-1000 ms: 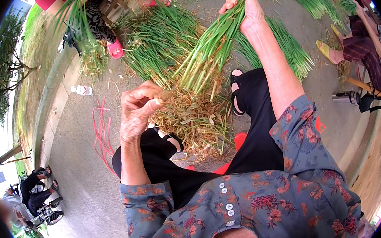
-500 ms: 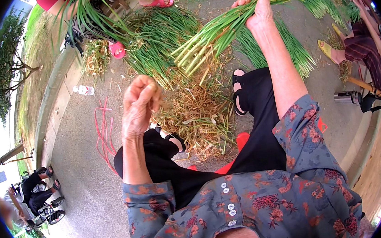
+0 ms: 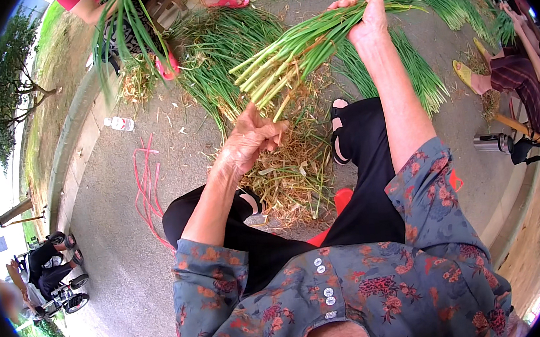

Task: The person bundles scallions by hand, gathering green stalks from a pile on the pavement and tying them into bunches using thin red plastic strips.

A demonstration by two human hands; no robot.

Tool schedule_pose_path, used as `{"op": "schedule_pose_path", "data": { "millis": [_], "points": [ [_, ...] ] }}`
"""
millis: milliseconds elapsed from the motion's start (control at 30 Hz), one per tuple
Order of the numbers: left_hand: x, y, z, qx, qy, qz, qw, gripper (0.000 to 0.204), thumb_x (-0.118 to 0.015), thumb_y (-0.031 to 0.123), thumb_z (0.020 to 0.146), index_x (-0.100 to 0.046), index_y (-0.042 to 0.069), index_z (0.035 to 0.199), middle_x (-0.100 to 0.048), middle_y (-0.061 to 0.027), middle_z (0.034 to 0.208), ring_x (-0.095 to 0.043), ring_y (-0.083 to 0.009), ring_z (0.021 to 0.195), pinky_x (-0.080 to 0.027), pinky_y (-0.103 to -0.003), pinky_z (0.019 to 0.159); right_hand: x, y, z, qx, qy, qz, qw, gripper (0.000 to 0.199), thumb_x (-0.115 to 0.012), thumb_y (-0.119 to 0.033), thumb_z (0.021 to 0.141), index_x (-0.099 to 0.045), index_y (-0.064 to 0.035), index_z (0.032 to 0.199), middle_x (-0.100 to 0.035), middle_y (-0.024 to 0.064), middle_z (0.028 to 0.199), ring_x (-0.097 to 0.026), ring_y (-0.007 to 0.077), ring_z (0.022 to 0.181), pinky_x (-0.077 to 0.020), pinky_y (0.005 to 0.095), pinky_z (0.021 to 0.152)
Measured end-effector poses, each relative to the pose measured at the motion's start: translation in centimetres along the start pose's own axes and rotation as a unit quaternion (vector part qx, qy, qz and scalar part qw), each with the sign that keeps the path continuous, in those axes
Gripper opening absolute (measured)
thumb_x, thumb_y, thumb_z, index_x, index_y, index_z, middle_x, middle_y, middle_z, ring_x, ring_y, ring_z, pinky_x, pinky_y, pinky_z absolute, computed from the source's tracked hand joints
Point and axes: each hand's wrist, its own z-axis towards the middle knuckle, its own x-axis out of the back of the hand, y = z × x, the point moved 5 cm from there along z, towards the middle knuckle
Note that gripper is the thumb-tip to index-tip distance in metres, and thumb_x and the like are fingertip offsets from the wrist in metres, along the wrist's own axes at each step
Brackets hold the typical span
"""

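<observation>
My right hand is closed around a bunch of scallion-like greens. Their pale cut-looking ends point down and to the left, while the leafy tops trail off beyond my wrist to the right. Dry yellowish leaves hang among the stalks. Just below the pale ends is my left hand, its fingers loosely apart with nothing visible in them. Beneath both hands a heap of dry stripped leaves lies on the pavement between my feet.
More greens lie in a pile ahead, with another row at the right. Pink plastic ties and a plastic bottle are on the left; a steel flask stands out at right. Other people sit ahead, right and far left.
My left hand has moved right and up toward the stalk ends, its fingers going from pinched together to apart. The bunch in my right hand has shifted slightly left.
</observation>
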Motion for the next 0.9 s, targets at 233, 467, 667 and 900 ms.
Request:
{"op": "schedule_pose_path", "data": {
  "millis": [233, 467, 667, 900],
  "points": [
    [-3.2, 2.0, 0.0, -0.050, -0.025, 0.048, 0.997, 0.067, -0.065, 0.016, 0.077, -0.028, 0.007, 0.131, -0.051, 0.0003, 0.060, -0.048, -0.0078, 0.052, -0.036, -0.018, 0.041, 0.1, 1.7, 0.4, -0.053, -0.015, 0.019, 0.998, 0.038, -0.032, -0.035, 0.091, -0.039, -0.0050, 0.068, -0.044, 0.0080, 0.052, -0.048, 0.0276, 0.056, -0.0438, 0.0455, 0.062],
    [-3.6, 1.0, 0.0, -0.024, -0.066, -0.018, 0.997, 0.048, -0.063, 0.019, 0.079, -0.040, 0.007, 0.120, -0.050, -0.0003, 0.062, -0.047, -0.0089, 0.052, -0.037, -0.019, 0.044, -0.3, 2.4, -0.2, -0.054, -0.009, 0.014, 0.998, 0.037, -0.032, -0.033, 0.091, -0.040, -0.0052, 0.067, -0.045, 0.0082, 0.053, -0.049, 0.0277, 0.057, -0.0442, 0.0456, 0.064],
    [-2.6, -0.6, -0.4, 0.006, -0.085, -0.089, 0.992, 0.016, -0.060, 0.018, 0.082, -0.052, 0.005, 0.088, -0.052, -0.0017, 0.064, -0.047, -0.0086, 0.053, -0.038, -0.020, 0.045, 0.2, 1.2, 0.1, -0.022, -0.010, 0.008, 1.000, 0.037, -0.033, -0.035, 0.091, -0.039, -0.0048, 0.070, -0.044, 0.0077, 0.053, -0.049, 0.0273, 0.056, -0.0442, 0.0451, 0.062],
    [-2.3, -0.9, -1.9, 0.004, -0.138, -0.111, 0.984, 0.018, -0.054, 0.023, 0.086, -0.050, 0.006, 0.079, -0.047, 0.0001, 0.061, -0.045, -0.0089, 0.052, -0.038, -0.022, 0.047, 0.3, 0.2, -0.1, 0.029, 0.038, 0.055, 0.997, 0.033, -0.036, -0.037, 0.089, -0.034, -0.0077, 0.074, -0.037, 0.0052, 0.050, -0.039, 0.0196, 0.047, -0.0412, 0.0406, 0.057]
  ]
}}
